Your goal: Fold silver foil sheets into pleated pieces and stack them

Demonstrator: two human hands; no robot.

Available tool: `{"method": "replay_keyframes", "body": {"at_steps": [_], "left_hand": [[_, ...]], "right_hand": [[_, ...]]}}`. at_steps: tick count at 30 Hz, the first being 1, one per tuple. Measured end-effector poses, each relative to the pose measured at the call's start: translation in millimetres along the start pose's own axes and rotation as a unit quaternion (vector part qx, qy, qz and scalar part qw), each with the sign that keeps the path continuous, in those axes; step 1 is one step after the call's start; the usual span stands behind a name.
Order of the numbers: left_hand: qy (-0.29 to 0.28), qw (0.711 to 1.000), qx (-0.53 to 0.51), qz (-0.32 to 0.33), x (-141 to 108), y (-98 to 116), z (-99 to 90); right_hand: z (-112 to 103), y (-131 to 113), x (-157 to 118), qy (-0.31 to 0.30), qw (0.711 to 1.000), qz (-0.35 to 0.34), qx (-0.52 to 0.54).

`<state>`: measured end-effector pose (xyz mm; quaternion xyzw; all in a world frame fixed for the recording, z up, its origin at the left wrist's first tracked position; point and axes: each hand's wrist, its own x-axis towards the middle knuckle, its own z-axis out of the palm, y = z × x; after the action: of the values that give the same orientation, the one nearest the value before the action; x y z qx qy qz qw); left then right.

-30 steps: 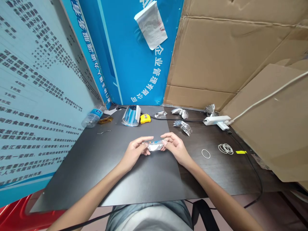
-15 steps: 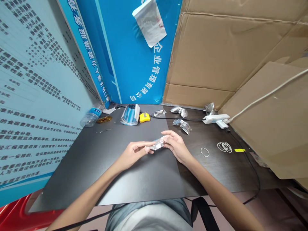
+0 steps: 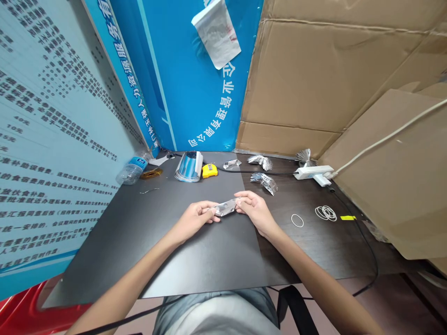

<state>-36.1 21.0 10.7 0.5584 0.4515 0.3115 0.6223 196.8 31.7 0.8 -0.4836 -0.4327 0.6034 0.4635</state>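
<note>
Desk (image 3: pixel 314 251): dark wood top, backed by upright panels on the far and side edges.
Cardboard sheets (image 3: pixel 314 70): covering the right side, one slanting inward, probably as makeshift wall lining.
Blue printed panel (image 3: pixel 195 93): straight ahead, with a paper sheet (image 3: pixel 216 32) stuck on crookedly.
Notice board (image 3: pixel 52 139): pale, printed with Chinese text, angled along the left edge.
Dark mat (image 3: pixel 209 265): under both hands, likely a smooth work surface.
Left hand (image 3: pixel 195 218): partly closed, thumb and fingertips pinching one end of the foil strip.
Right hand (image 3: pixel 256 211): partly closed, fingertips pinching the other end.
Foil strip (image 3: pixel 225 207): crumpled silver, above the mat between both hands, seemingly held from both ends for control.
Far items: water bottle (image 3: pixel 132 171) lying on its side, blue-and-silver cylinder (image 3: pixel 189 166), yellow tape measure (image 3: pixel 209 170), all kept back beyond the hands.
Foil pieces (image 3: pixel 264 184): small pleated bunch along the far right, apparently set aside.
Power strip (image 3: pixel 312 172): at the cardboard's foot, near the foil pieces.
Rubber bands (image 3: pixel 326 213): loose loops at right, away from the mat.
</note>
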Motion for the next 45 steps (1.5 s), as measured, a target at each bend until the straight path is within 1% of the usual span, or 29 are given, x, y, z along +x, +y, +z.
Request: {"method": "replay_keyframes", "body": {"at_steps": [2,5,6,8,11,13,15,18,21,23,26,33,36,40,45], "left_hand": [[0.024,1.000,-0.002,0.016,0.8,-1.5,2.5],[0.057,0.993,0.053,0.090,-0.1,-3.1,6.2],[0.060,0.989,0.075,0.112,-0.7,-3.0,7.2],[0.057,0.985,0.095,0.131,-1.9,-2.4,8.6],[0.052,0.990,0.062,0.118,-2.5,-2.3,9.6],[0.058,0.991,0.045,0.109,-1.4,-4.4,10.1],[0.073,0.991,0.046,0.107,0.8,-8.0,10.7],[0.109,0.987,0.049,0.110,4.4,-13.1,12.3],[0.134,0.986,0.036,0.097,6.3,-14.9,13.6],[0.130,0.987,0.023,0.093,6.5,-14.7,13.4],[0.105,0.989,0.009,0.101,6.9,-14.6,11.5],[0.060,0.992,0.045,0.099,6.5,-13.0,6.7],[0.066,0.993,0.042,0.093,5.8,-12.2,6.4],[0.084,0.994,0.016,0.069,6.7,-14.2,5.5],[0.070,0.996,0.000,0.055,10.3,-17.3,3.0]], "right_hand": [[0.9,-0.2,-0.1,0.007,1.000,0.006,0.003],[1.5,0.2,-0.2,0.016,0.999,0.018,0.025],[1.7,0.3,-0.3,0.017,0.999,0.022,0.035],[1.9,0.2,-0.7,0.016,0.998,0.024,0.055],[2.0,-0.3,-1.4,0.010,0.997,0.020,0.068],[2.1,-0.4,-1.9,0.005,0.997,0.015,0.069],[2.4,-0.1,-2.1,0.001,0.997,0.012,0.070],[4.1,0.9,-2.6,-0.001,0.998,0.008,0.069],[7.1,1.8,-3.6,0.001,0.999,0.002,0.050],[8.8,2.0,-4.2,0.009,0.999,0.000,0.042],[9.0,1.6,-4.0,0.021,0.998,0.002,0.052],[3.4,3.0,-0.1,0.024,0.998,-0.014,0.049],[3.5,3.5,0.5,0.025,0.999,-0.012,0.044],[5.1,2.0,-0.1,0.027,0.999,-0.013,0.040],[4.6,-0.1,-0.1,0.032,0.999,-0.034,0.023]]}}
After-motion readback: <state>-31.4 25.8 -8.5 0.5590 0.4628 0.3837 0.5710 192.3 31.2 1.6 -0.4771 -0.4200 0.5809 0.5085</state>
